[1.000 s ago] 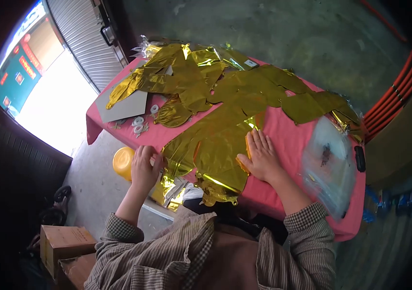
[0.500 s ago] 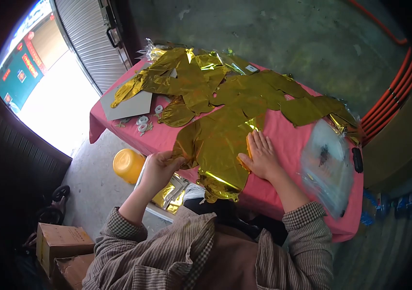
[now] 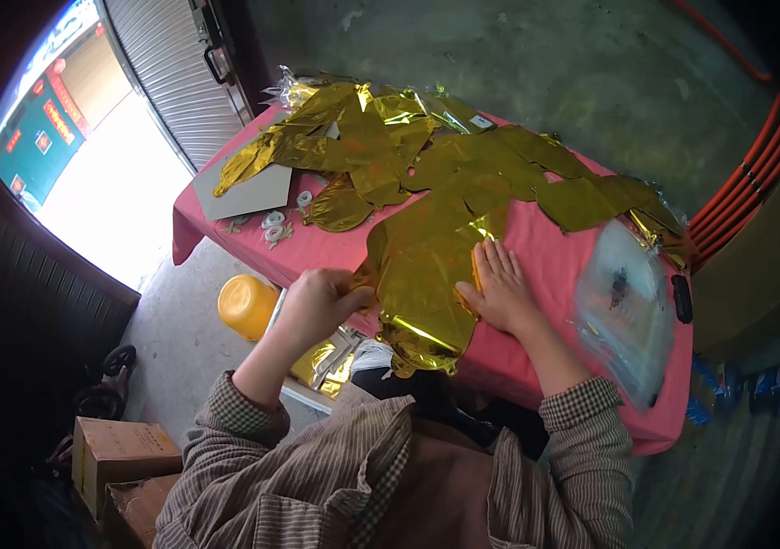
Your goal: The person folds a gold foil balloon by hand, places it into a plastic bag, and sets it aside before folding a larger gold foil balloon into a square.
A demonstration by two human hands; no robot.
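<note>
A flat gold foil balloon point(image 3: 426, 274) lies at the near edge of the table, its crumpled lower end hanging over. My left hand point(image 3: 317, 306) is closed on this balloon's left edge, thumb against curled fingers. Flat on its right edge rests my right hand point(image 3: 503, 288), fingers stretched out, partly over the pink tablecloth point(image 3: 545, 274). More deflated gold foil balloons point(image 3: 472, 165) spread across the far half of the table, overlapping each other.
Rolls of white ribbon point(image 3: 273, 225) and a grey board point(image 3: 248, 188) lie at the table's left. Clear plastic bags point(image 3: 623, 306) and a black object point(image 3: 682, 299) are at the right. Below stand a yellow bucket point(image 3: 248, 306) and cardboard boxes point(image 3: 124, 457).
My left hand has moved right, drawing the balloon's left edge inward so the foil there is narrower. My right hand stays flat in nearly the same place.
</note>
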